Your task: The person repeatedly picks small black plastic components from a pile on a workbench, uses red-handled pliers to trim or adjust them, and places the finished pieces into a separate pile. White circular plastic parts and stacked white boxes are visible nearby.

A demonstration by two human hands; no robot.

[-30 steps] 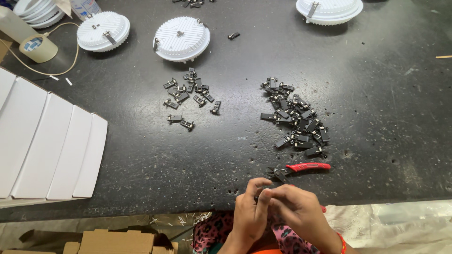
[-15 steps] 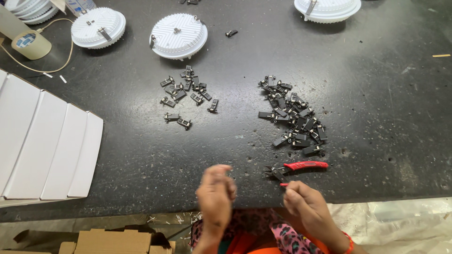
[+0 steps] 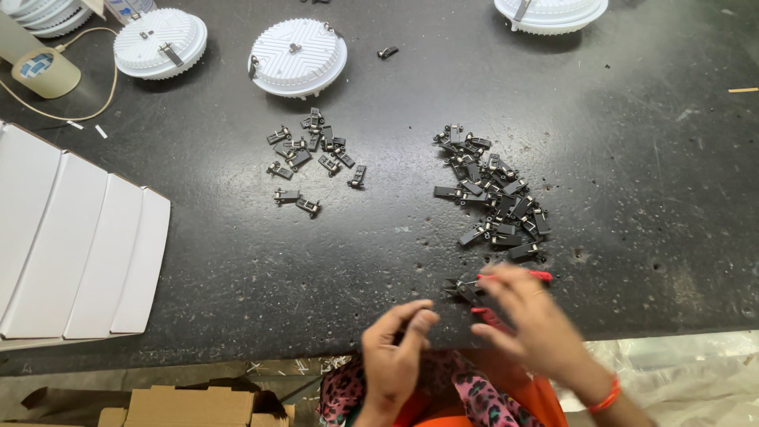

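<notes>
Now right hand (image 3: 530,320) on red-handled pliers (image 3: 494,283).

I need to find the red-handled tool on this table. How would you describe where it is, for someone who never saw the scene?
Start at the dark worktable and find the larger pile of small black clips, right of centre. Just below that pile, near the table's front edge, lie the red-handled pliers, partly covered by the right hand. They are the only red thing on the table; everything around them is black or white.
</notes>
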